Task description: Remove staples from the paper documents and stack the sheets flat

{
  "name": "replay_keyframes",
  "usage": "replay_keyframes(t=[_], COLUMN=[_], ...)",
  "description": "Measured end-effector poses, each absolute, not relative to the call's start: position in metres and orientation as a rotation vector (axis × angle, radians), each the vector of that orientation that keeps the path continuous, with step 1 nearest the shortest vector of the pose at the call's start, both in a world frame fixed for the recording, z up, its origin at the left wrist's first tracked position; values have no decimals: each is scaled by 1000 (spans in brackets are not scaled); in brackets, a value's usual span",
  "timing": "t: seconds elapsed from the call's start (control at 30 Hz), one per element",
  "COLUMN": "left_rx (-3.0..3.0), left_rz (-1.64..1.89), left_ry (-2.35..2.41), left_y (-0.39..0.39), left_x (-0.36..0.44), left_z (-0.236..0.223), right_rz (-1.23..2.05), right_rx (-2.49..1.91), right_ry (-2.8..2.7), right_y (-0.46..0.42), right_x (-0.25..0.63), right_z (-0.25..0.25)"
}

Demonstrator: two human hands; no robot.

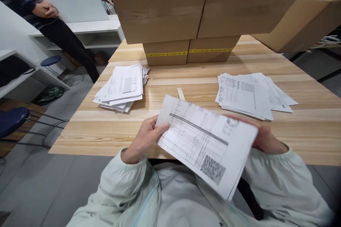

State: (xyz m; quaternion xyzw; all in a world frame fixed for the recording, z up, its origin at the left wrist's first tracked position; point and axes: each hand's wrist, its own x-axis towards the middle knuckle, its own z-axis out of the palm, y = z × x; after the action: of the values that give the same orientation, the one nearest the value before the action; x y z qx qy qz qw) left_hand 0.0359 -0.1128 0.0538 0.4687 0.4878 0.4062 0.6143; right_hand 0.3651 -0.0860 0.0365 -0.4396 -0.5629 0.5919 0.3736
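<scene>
- White sheets (186, 142) tilt over the near edge of the table (93, 138), seemingly for reading.
- Our left hand (145, 136) pinches them; our right hand's (268, 140) grip, partly hidden, is unclear.

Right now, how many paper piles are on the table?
2: a left pile and a right pile, either side of the stick. The boxes may hide more.

Cartons (170, 14) stand along my desk's (87, 127) far edge; paper piles (124, 85) (243, 94) lie toward its left and right edges.
</scene>
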Motion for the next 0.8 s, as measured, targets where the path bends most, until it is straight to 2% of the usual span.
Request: replay_keyframes(t=[0.1, 0.13, 0.23, 0.33, 0.8], left_rx=[1151, 1184, 1214, 1131, 906], left_rz=[678, 624, 588, 725, 998], left_ry=[1026, 1006, 985, 1082, 1202], left_y=[-97, -91, -75, -70, -79], left_x=[45, 50, 64, 66, 66], left_z=[55, 51, 37, 30, 26], right_rz=[1918, 1952, 1910, 1853, 1668], right_rx=[-1000, -1001, -1103, -1229, -1437], right_ry=[-1474, -1505, -1566, -1482, -1261], right_y=[-66, -61, -53, -55, -64], right_x=[360, 353, 328, 314, 320], right_z=[44, 44, 39, 27, 6])
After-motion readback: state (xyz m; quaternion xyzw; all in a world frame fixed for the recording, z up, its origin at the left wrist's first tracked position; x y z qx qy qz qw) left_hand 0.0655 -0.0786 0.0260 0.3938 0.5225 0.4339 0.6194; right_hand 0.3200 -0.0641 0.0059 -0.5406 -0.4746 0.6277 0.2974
